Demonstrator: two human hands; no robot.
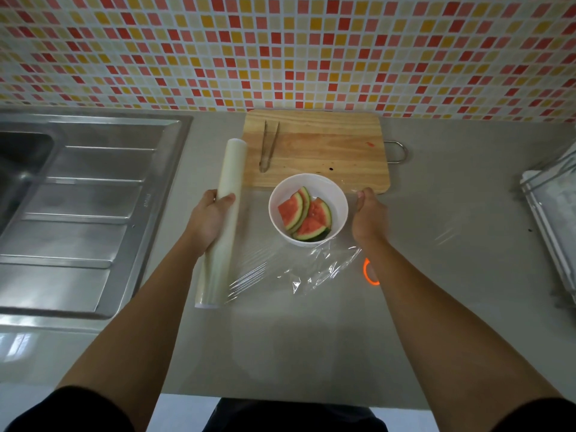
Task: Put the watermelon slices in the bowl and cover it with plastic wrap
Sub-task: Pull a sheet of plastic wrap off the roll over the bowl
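Head view shows the left hand (207, 221) gripping the plastic wrap roll (229, 169), held lengthwise just left of the white bowl (324, 188). The right hand (369, 216), just right of the bowl, appears to pinch the far corner of the drawn-out film (327, 263). The watermelon slices (299, 213) already sit in the bowl, in front of the cutting board (327, 151). Whether the film touches the rim cannot be told. Its near edge is bunched and creased, so it will likely cling to itself and leave a gap. Pulling harder could drag the light bowl or tear the sheet unevenly.
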